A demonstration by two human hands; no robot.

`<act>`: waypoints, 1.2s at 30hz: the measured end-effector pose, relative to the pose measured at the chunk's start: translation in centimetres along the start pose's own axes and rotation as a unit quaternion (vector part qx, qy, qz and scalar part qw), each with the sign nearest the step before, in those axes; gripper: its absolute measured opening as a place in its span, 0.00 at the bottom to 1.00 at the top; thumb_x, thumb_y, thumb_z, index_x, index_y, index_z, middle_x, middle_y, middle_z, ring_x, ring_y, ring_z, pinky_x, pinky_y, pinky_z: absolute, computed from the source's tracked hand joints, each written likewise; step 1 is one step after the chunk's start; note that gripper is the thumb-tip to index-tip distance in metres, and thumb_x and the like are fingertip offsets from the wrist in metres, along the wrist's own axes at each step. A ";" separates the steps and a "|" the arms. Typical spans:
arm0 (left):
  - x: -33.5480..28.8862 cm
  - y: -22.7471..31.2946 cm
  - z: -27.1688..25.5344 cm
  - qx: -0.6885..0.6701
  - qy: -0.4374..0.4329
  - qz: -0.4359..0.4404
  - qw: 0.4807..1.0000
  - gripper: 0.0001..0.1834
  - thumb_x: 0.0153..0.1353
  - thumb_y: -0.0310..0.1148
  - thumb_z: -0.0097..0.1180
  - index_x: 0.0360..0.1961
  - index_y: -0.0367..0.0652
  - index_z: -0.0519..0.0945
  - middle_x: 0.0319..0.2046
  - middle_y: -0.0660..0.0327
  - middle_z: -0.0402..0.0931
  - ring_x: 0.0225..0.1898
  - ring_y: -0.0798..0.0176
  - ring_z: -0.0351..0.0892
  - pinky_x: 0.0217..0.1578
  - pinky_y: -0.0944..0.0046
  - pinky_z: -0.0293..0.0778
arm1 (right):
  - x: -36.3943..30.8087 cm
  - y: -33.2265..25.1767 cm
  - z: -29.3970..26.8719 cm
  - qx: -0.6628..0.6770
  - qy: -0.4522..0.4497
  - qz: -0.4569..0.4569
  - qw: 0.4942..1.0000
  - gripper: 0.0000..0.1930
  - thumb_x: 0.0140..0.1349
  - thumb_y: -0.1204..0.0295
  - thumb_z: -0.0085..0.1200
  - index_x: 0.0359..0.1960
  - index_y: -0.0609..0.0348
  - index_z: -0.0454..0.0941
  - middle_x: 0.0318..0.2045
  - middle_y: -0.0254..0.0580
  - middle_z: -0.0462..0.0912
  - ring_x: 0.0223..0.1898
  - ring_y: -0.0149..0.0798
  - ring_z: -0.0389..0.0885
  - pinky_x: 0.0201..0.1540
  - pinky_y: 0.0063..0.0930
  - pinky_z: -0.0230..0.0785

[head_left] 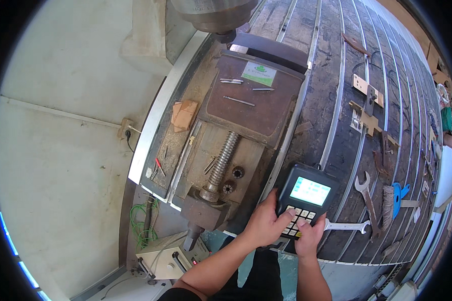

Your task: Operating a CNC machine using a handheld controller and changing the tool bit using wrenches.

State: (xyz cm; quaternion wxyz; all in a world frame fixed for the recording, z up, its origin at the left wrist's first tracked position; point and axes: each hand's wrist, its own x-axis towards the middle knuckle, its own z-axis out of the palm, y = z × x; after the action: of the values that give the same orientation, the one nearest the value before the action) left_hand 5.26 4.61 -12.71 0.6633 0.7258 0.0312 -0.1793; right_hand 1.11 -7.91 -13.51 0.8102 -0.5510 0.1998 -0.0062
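Note:
A black handheld controller (pixel 307 193) with a lit screen and light keys is held between both of my hands above the near edge of the machine bed. My left hand (pixel 267 220) wraps its left side, the thumb lying on the keypad. Around the lower right corner my right hand (pixel 310 237) is closed, with its thumb at the bottom keys. Fingers under the controller are hidden. Just right of my right hand lies a silver wrench (pixel 347 227). To the left is a brown machine carriage (pixel 251 105) with several cutting bits on it and a thick lead screw (pixel 223 163).
A machine spindle (pixel 217 15) hangs at the top. On the slotted bed (pixel 331 95) lie a large rusty wrench (pixel 367 203), a blue-handled brush (pixel 396 200) and clamping pieces (pixel 369 118). A beige control box (pixel 172 256) and green wires (pixel 140 220) sit at lower left.

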 end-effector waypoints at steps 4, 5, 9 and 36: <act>0.1 -0.4 0.0 0.003 -0.001 0.014 1.000 0.29 0.53 0.36 0.50 0.49 0.23 0.60 0.36 0.39 0.73 0.41 0.43 0.75 0.40 0.57 0.69 | 0.1 0.1 -0.1 0.004 -0.006 0.005 1.000 0.30 0.48 0.78 0.48 0.56 0.63 0.55 0.44 0.41 0.68 0.45 0.32 0.69 0.49 0.25 0.61; 0.1 -0.3 0.0 0.004 -0.001 0.009 1.000 0.29 0.53 0.36 0.50 0.49 0.22 0.59 0.36 0.38 0.73 0.41 0.43 0.75 0.40 0.57 0.69 | 0.2 0.1 -0.1 0.005 -0.006 0.005 1.000 0.30 0.48 0.78 0.48 0.56 0.63 0.55 0.44 0.41 0.68 0.45 0.32 0.69 0.49 0.25 0.61; 0.1 -0.3 0.0 -0.001 -0.003 0.003 1.000 0.30 0.53 0.36 0.50 0.49 0.20 0.58 0.36 0.37 0.72 0.41 0.44 0.75 0.41 0.58 0.69 | 0.1 0.0 0.0 -0.003 -0.007 0.004 1.000 0.30 0.49 0.77 0.49 0.56 0.62 0.54 0.44 0.41 0.68 0.45 0.32 0.69 0.49 0.25 0.61; 0.0 -0.4 0.2 -0.018 0.013 0.013 1.000 0.22 0.55 0.37 0.49 0.45 0.31 0.65 0.34 0.42 0.74 0.39 0.43 0.75 0.38 0.56 0.69 | 0.0 0.9 -0.6 -0.008 -0.011 -0.027 1.000 0.31 0.49 0.76 0.50 0.57 0.62 0.53 0.46 0.41 0.67 0.47 0.34 0.67 0.52 0.27 0.58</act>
State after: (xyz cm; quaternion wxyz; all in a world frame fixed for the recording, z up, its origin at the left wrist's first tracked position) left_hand 5.08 4.50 -13.06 0.6783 0.7162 0.0342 -0.1606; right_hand 0.73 -8.12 -14.53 0.8076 -0.5625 0.1758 -0.0202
